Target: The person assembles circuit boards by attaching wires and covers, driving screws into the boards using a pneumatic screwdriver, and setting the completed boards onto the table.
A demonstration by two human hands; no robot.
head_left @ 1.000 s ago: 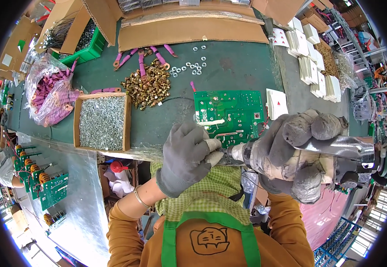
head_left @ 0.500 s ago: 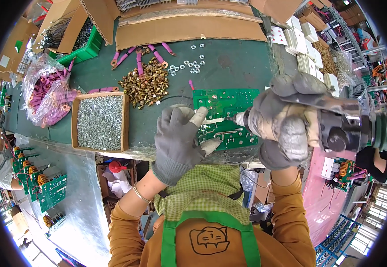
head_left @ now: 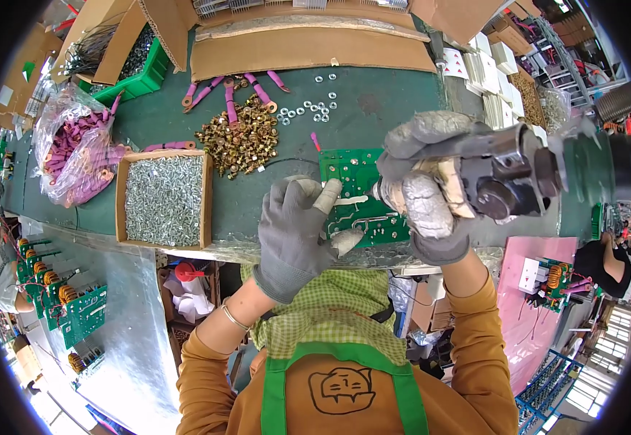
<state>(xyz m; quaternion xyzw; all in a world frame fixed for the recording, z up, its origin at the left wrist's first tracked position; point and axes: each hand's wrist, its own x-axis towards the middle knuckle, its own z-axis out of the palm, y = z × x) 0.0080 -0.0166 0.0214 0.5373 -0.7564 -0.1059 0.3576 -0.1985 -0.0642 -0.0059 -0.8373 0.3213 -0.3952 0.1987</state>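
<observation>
Cardboard tray (head_left: 121,199) of silver screws (head_left: 163,201); clear bag (head_left: 65,127) of pink terminals (head_left: 80,148).

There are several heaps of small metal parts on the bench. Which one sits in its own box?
The silver screws: they fill a shallow cardboard tray at the left. The brass nuts and the small silver nuts lie loose on the green mat.

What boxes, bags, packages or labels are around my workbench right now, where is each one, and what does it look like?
Shallow cardboard tray: left of the left hand, square, brown, full of silver screws.
Clear plastic bag: far left, crumpled, holding pink terminals.
Green plastic bin: upper left, rectangular.
Large cardboard box: back edge, brown, flaps open.
White cartons: upper right, small, stacked.
</observation>
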